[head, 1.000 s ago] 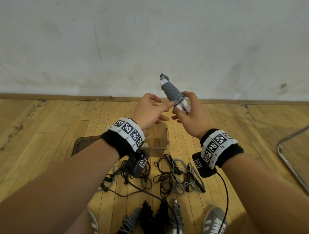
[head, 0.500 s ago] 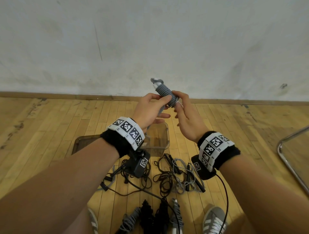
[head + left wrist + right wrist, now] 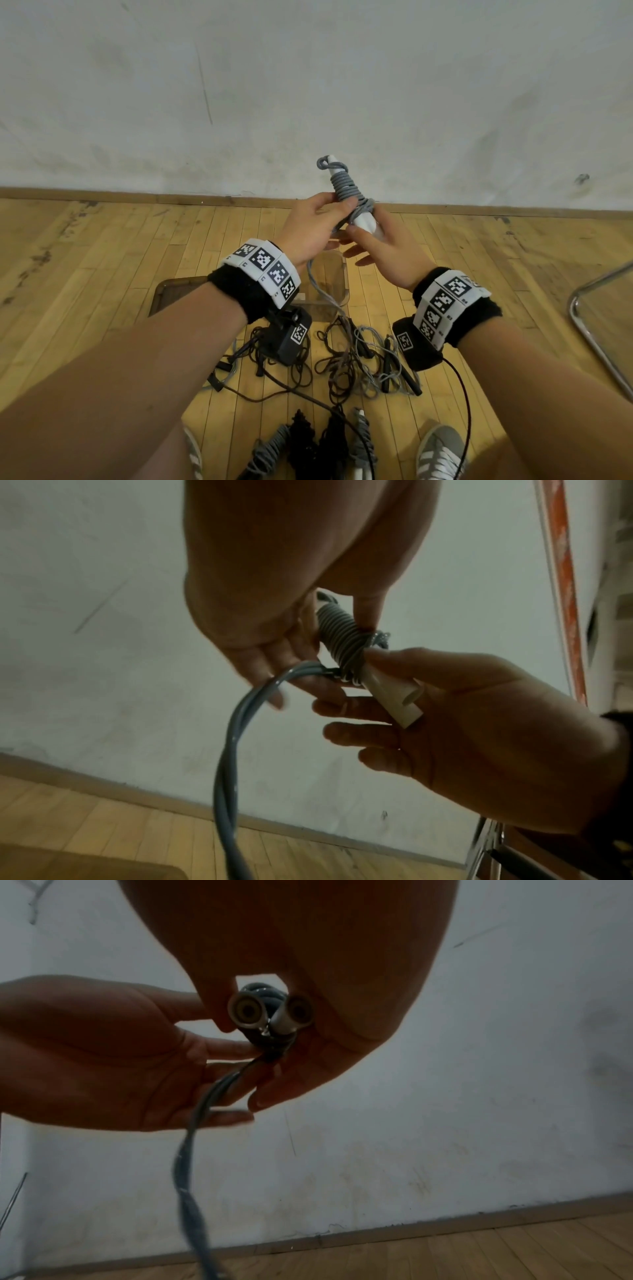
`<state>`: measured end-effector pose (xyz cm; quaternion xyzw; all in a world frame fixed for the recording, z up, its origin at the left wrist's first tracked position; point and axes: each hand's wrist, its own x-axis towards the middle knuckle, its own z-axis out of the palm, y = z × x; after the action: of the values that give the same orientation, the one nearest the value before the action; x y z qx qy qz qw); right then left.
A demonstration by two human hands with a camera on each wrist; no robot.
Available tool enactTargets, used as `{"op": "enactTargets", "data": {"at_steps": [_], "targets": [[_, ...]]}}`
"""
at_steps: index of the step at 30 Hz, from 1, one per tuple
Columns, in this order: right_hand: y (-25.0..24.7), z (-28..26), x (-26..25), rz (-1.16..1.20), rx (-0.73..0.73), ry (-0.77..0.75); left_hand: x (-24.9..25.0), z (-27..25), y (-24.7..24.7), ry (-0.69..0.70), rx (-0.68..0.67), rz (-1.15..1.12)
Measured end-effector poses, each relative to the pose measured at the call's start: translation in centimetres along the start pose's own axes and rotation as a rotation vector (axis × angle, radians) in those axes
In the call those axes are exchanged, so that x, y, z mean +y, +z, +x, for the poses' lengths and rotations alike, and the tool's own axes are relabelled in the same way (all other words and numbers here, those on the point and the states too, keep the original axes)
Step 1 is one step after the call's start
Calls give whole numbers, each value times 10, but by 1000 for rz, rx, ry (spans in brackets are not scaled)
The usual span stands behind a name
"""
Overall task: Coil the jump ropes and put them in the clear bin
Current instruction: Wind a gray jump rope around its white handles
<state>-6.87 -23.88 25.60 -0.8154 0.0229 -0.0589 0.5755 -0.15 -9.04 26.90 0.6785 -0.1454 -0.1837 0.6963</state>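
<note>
Both hands hold a grey jump rope (image 3: 345, 186) in front of the wall, its cord wound tightly round two white handles (image 3: 390, 696) held side by side. My right hand (image 3: 363, 240) grips the handles' lower ends (image 3: 246, 1012) between thumb and fingers. My left hand (image 3: 334, 219) pinches the cord at the bottom of the winding (image 3: 346, 653). A loose doubled strand (image 3: 232, 750) hangs from the left fingers toward the floor. The clear bin (image 3: 344, 284) stands on the floor below the hands; my left wrist hides part of it.
Tangled black and grey ropes (image 3: 359, 356) lie on the wooden floor in front of the bin. Several wound ropes (image 3: 308, 445) lie between my shoes (image 3: 442, 452). A metal chair leg (image 3: 589, 325) curves at the right. The wall and baseboard (image 3: 205, 200) are close ahead.
The bundle dipped and leaned left half a second ago; now it stands higher and more upright. My left hand has brought the cord round the handles, and a loose strand hangs below it.
</note>
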Motion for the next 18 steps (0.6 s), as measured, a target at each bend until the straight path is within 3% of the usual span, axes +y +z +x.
{"op": "enactTargets", "data": {"at_steps": [8,18], "targets": [[-4,2,1,-85,101,-52,-2,5,-4,-23,28,214],[-9,2,3,-339,211,-68,-1,2,-8,-26,155,189]]}}
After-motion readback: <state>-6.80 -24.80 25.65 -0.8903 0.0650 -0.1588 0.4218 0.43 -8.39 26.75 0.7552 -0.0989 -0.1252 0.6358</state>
